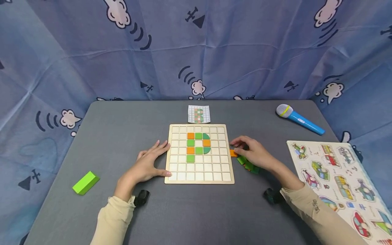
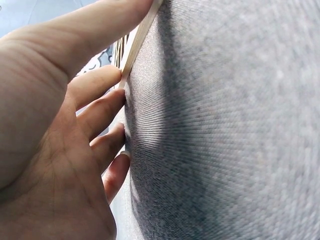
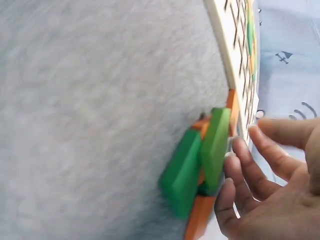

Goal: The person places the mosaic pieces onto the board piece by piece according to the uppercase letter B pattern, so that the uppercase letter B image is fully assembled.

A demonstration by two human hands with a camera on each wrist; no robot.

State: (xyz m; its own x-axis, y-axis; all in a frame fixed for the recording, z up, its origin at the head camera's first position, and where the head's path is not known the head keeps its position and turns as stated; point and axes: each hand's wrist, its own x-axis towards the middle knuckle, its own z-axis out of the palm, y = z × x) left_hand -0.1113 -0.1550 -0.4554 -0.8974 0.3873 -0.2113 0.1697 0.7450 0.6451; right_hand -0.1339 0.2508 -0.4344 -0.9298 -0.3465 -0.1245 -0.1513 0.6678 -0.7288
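Observation:
A wooden grid board (image 1: 199,181) lies flat in the middle of the table, with orange, green and dark green tiles (image 1: 191,143) set in its upper squares. My left hand (image 1: 150,163) rests along its left side, fingers spread; in the left wrist view the thumb and fingertips (image 2: 116,75) meet the board's edge. To the right of the board, my right hand (image 1: 252,152) hovers over a small heap of loose tiles (image 1: 248,165), fingers loosely bent. An orange tile (image 1: 233,153) sits against the board's right edge. The right wrist view shows light green (image 3: 216,145) and dark green tiles (image 3: 181,175) beside the fingers.
A small printed pattern card (image 1: 199,114) lies behind the board. At the back right is a blue toy microphone (image 1: 301,119), with a picture puzzle board (image 1: 332,180) in front of it. On the left lies a bright green block (image 1: 85,183). A patterned blue curtain (image 1: 196,51) hangs behind the table.

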